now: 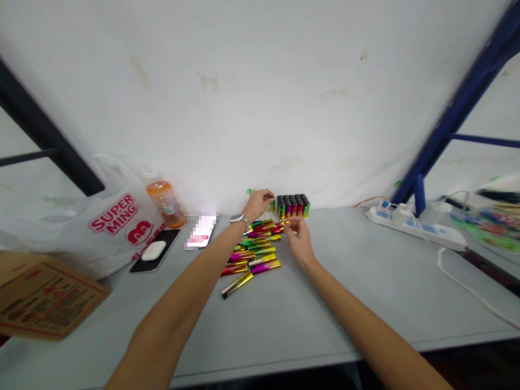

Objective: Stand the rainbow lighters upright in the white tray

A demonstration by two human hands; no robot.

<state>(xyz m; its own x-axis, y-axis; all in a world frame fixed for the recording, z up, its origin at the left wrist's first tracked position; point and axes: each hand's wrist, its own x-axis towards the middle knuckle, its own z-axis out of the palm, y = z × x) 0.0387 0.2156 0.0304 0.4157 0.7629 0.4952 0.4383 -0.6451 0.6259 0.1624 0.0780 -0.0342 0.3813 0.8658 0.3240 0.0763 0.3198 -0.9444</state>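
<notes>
My left hand (257,203), with a silver watch on its wrist, reaches over the far end of a pile. Its fingers pinch a small green-gold lighter (272,206) held upright beside a block of standing lighters (293,207) with black tops. Under that hand a pale tray with a grid (268,215) shows in part. My right hand (299,238) is closed at the fingertips on the end of a red and gold lighter (281,223) at the pile's right edge. The pile of loose shiny lighters (260,252), in gold, red, green and purple, lies between my forearms.
To the left stand a cardboard box (49,298), a white plastic bag (109,216) and an orange bottle (166,203). A white case (154,251) rests on a dark phone (142,265); another phone (203,230) lies nearby. A power strip (418,227) with cables is at right.
</notes>
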